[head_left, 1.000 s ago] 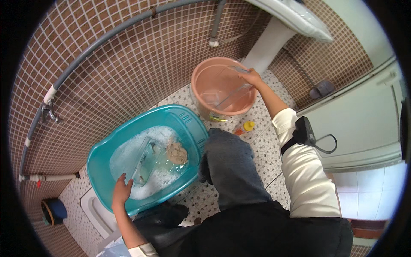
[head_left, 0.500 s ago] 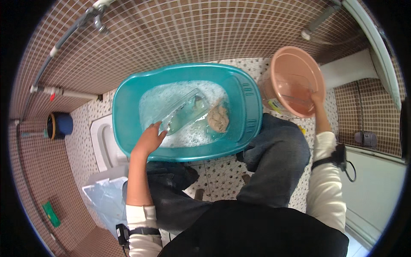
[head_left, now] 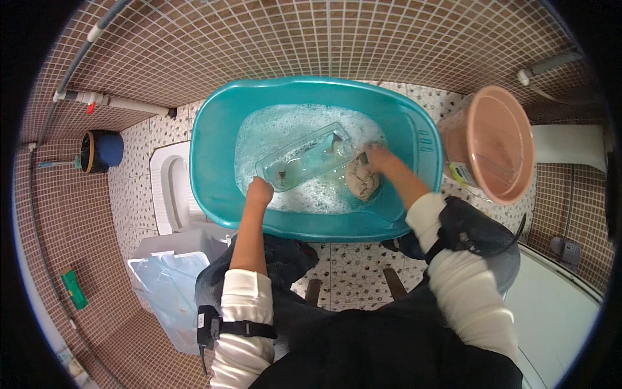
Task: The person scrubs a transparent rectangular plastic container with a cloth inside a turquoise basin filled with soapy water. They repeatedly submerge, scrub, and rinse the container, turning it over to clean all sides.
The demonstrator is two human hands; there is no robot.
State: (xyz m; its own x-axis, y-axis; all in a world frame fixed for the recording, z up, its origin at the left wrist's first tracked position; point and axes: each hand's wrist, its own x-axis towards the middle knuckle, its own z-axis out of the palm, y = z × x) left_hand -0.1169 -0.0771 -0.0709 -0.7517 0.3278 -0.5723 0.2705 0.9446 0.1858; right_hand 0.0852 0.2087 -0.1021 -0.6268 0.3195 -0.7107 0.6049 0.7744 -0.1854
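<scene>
A clear rectangular plastic box (head_left: pixel 301 159) lies tilted in the soapy water of a teal plastic tub (head_left: pixel 210 149). Closed on the box's near-left corner is my left hand (head_left: pixel 260 191). Small dark and pale bits show in or through the box; I cannot make out what they are. At the box's right end a crumpled beige cloth (head_left: pixel 361 180) sits partly in the water. My right hand (head_left: pixel 382 162) reaches down at the cloth's upper edge and seems to touch it. Its fingers are blurred and partly hidden.
To the tub's right stands a pink bucket (head_left: pixel 476 172) with a little water in it. A squat toilet (head_left: pixel 170 194) and a grey bin with a pale blue bag (head_left: pixel 172 292) are on the left. Tiled wall (head_left: pixel 311 45) rises behind the tub.
My right hand has left the pink bucket's rim and come over to the cloth in the tub. My left hand has closed on the box corner, and the box has turned flatter. The view has shifted.
</scene>
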